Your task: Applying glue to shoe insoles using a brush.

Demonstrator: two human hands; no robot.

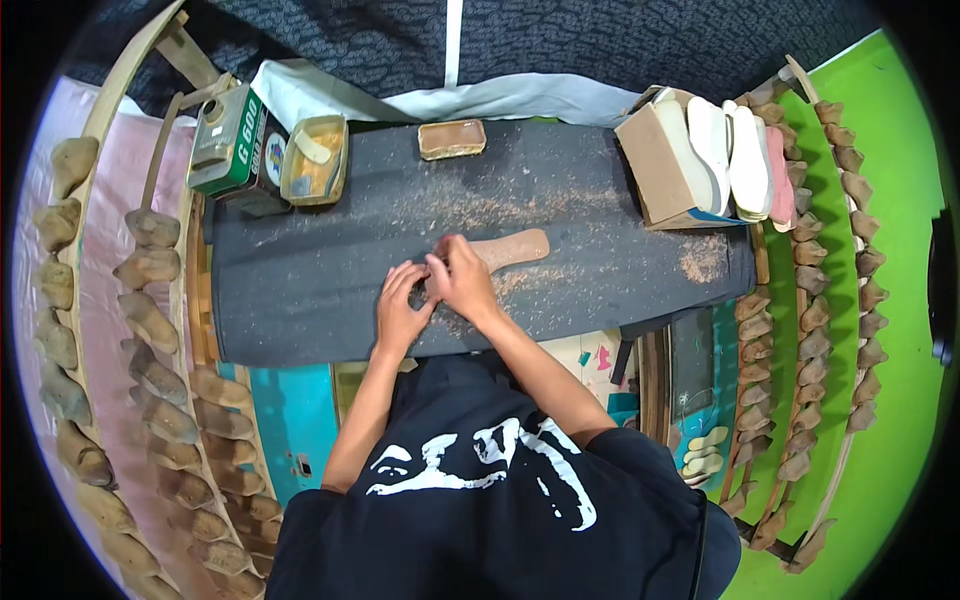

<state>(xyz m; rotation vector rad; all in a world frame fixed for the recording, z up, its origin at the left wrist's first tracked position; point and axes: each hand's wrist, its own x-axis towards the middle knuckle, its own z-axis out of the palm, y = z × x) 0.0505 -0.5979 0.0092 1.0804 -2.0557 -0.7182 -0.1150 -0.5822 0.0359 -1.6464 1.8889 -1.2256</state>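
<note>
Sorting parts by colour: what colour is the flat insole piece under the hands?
Light tan brown insole piece on the dark grey mat; head view.

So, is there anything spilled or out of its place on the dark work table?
Yes. Tan crumbs and dust lie scattered across the dark table, with a denser small heap near its right end. Both hands, left hand and right hand, press on a tan insole in the middle.

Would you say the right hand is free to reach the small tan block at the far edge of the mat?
Probably not yet: the right hand is gripping the tan insole, though the mat toward the block lies open.
</note>
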